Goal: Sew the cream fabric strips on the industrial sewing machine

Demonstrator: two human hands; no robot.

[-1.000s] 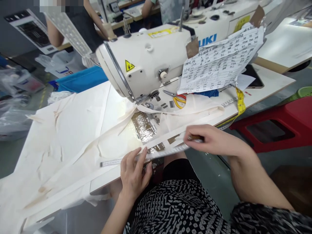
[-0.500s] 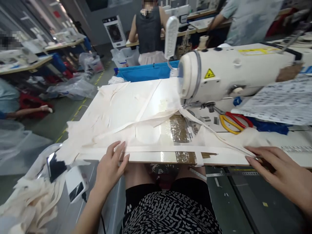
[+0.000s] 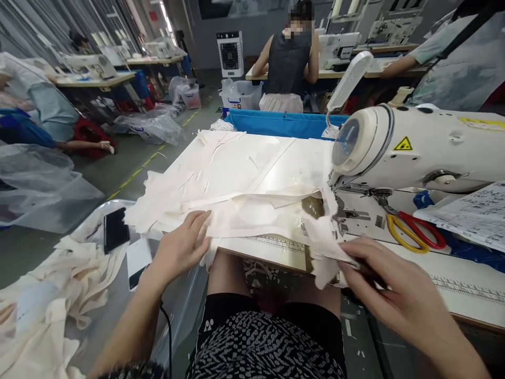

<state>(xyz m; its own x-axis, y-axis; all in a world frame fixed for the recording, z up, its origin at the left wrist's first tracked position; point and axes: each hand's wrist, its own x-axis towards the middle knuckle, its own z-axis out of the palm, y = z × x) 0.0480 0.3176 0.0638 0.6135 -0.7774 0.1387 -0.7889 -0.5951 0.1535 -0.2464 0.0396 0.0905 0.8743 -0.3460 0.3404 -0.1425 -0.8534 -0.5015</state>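
Observation:
My left hand [image 3: 183, 246] is at the front edge of the work surface, fingers and thumb closing on the left end of a cream fabric piece [image 3: 252, 223]. A bit of that fabric hangs over the edge below my thumb. My right hand [image 3: 389, 287] is closed around slim metal tweezers [image 3: 352, 262], their tips at a crumpled cream fabric end [image 3: 324, 250] that droops over the edge. Behind it, the fabric reaches the needle area of a white sewing machine [image 3: 394, 145]. More cream fabric [image 3: 165, 202] lies to the left.
Red-and-yellow-handled scissors [image 3: 414, 231] lie right of the needle area, near printed paper [image 3: 473, 218]. At lower left, a plastic bin [image 3: 114, 310] holds fabric scraps [image 3: 67, 284], a dark phone [image 3: 115, 229] and a white device [image 3: 139, 259]. A blue cloth trough [image 3: 276, 122] borders the far side; co-workers sit beyond.
My right hand has moved left toward the needle area with the tweezers. The fabric along the front edge has shifted and bunched, uncovering a printed ruler. The view has turned left.

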